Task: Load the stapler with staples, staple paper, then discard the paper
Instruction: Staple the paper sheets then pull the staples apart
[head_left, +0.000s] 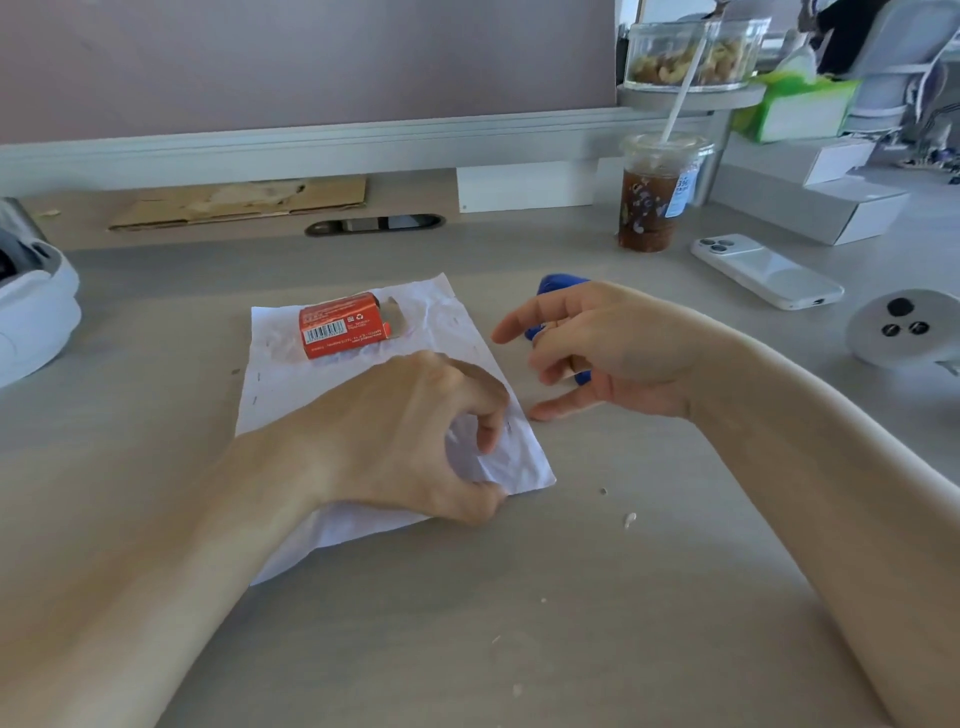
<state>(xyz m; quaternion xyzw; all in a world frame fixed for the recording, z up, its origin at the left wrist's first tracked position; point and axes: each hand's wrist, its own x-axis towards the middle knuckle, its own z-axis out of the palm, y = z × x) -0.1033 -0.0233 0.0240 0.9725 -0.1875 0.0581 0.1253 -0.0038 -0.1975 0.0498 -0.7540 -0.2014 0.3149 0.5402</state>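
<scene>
Left fingers (488, 415) curled, thumb and index pinching up the near right corner of the paper (322, 384). Sheet is bunched and lifted between them; the rest lies flat on the desk (571, 597) under the left hand (410, 441) and forearm. Paper is creased, with a few staples already along its edge on the far side of the hand from the fingertips.

Staple box (343, 325), red, end flap open, lies on the paper just beyond the left knuckles, not touching them.

Right hand (613, 348) is just beside the left fingertips, apart from them. Index is stretched toward the paper, thumb out low just off the sheet's edge, middle fingers half curled. Stapler (561, 283), blue, sits right behind and under those fingers, mostly hidden, with blue showing above the knuckles and between the fingers. Can't tell if the fingers actually grip it or just hover.

Beyond the right hand:
- iced drink cup (652, 208) with straw
- white phone (763, 270), face down
- round grey device (909, 327), outboard of the wrist

Crumbs (629, 519) on the desk nearer than the left thumb.
</scene>
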